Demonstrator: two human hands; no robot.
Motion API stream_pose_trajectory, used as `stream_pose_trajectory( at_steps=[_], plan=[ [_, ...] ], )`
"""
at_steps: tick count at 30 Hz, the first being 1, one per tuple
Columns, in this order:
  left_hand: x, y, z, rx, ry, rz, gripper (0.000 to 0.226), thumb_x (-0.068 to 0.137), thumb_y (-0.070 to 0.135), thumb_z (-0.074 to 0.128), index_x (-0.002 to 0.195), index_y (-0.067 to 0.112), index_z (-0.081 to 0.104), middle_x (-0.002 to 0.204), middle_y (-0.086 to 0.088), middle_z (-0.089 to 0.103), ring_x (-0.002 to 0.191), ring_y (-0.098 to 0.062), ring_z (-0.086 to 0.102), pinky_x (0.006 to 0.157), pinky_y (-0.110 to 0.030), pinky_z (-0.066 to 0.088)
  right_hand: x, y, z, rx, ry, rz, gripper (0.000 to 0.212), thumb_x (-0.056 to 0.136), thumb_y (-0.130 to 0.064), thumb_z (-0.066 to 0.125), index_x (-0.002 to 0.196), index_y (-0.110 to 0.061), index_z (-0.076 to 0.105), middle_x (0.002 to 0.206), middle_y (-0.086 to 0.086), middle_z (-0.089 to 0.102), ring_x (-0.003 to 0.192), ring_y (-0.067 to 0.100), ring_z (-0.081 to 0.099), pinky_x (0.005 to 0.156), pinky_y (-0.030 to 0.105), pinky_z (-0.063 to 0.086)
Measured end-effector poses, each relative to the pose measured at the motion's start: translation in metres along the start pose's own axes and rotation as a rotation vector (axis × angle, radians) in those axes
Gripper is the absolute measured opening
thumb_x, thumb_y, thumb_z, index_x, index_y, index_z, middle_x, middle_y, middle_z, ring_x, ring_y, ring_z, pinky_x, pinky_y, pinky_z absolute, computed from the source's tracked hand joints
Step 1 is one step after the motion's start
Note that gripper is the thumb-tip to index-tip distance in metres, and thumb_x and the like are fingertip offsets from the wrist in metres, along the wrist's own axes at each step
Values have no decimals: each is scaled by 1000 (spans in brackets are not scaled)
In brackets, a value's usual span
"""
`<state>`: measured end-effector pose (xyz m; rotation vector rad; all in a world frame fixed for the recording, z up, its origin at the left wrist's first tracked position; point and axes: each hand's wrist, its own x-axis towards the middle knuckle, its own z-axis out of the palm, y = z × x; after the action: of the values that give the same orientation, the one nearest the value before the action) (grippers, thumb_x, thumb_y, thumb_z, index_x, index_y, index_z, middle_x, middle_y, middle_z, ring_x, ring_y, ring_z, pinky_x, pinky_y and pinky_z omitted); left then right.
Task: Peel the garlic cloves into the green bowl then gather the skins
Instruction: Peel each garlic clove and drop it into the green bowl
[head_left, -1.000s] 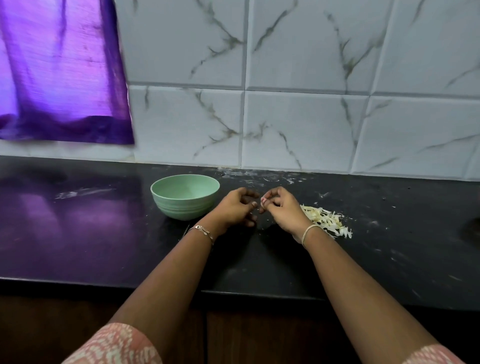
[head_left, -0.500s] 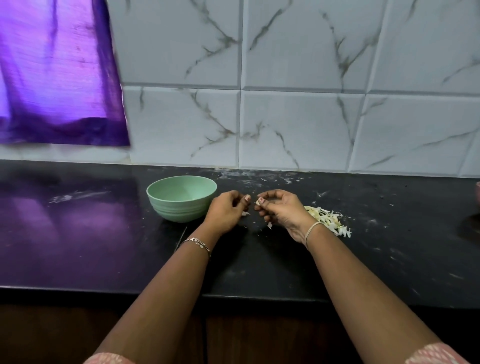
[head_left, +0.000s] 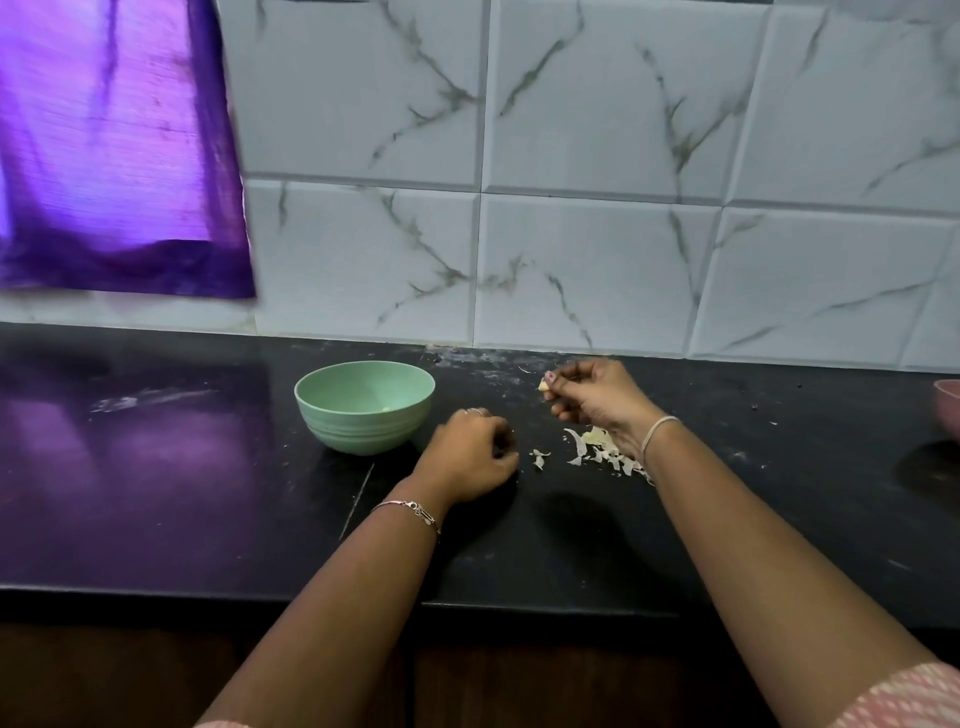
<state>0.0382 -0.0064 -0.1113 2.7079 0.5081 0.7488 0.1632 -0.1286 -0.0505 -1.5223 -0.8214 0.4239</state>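
My right hand (head_left: 602, 400) pinches a garlic clove (head_left: 544, 385) between thumb and fingertips, lifted off the counter (head_left: 156, 519) near its back edge and well right of the green bowl (head_left: 358, 434). The clove looks pale and mostly bare, so I judge this one is about ready to drop in.

My left hand (head_left: 467, 457) rests knuckles-up on the counter just beside the bowl with its fingers curled under. Whether it holds a scrap of skin, I cannot tell.

Inside the bowl I can make out only one small pale bit, so by my reckoning few cloves have gone in.

The skins (head_left: 602, 451) lie in a loose scatter under my right wrist, with a stray flake (head_left: 538, 458) between my hands. Nothing is gathered yet, so that whole step is left.

A pink bowl (head_left: 948, 408) peeks in at the counter's right edge, and I cannot see what is in it.
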Motion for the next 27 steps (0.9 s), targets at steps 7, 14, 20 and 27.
stream_pose_trajectory(
  at_steps=[7, 14, 20, 27],
  plan=[
    [1, 32, 12, 97, -230, 173, 39, 96, 27, 38, 130, 34, 56, 138, 3, 49, 131, -19, 39, 103, -44, 26, 4, 3, -13, 49, 103, -9, 2, 92, -7, 64, 92, -5, 63, 75, 7, 67, 46, 3, 58, 46, 14, 48],
    [8, 31, 9, -127, -35, 105, 48, 88, 12, 40, 130, 28, 56, 135, 2, 56, 129, -17, 47, 107, -44, 35, -2, 14, -10, 70, 183, -47, 6, 89, -8, 67, 84, -10, 66, 77, 3, 71, 55, 1, 64, 54, 12, 50],
    [10, 13, -3, -273, 225, -190, 43, 85, 5, 41, 118, 25, 62, 122, -1, 65, 104, -25, 64, 94, -39, 48, -10, 28, 28, 251, -28, 204, 14, 98, -12, 54, 85, -10, 58, 77, 4, 62, 54, 6, 63, 52, 18, 55],
    [0, -8, -3, -204, 45, -189, 51, 87, 1, 40, 132, 19, 53, 132, -9, 59, 122, -25, 54, 105, -37, 40, -6, 37, 24, 24, 126, 141, 14, 99, -8, 52, 86, -4, 55, 72, 8, 56, 55, 12, 50, 42, 17, 49]
  ],
)
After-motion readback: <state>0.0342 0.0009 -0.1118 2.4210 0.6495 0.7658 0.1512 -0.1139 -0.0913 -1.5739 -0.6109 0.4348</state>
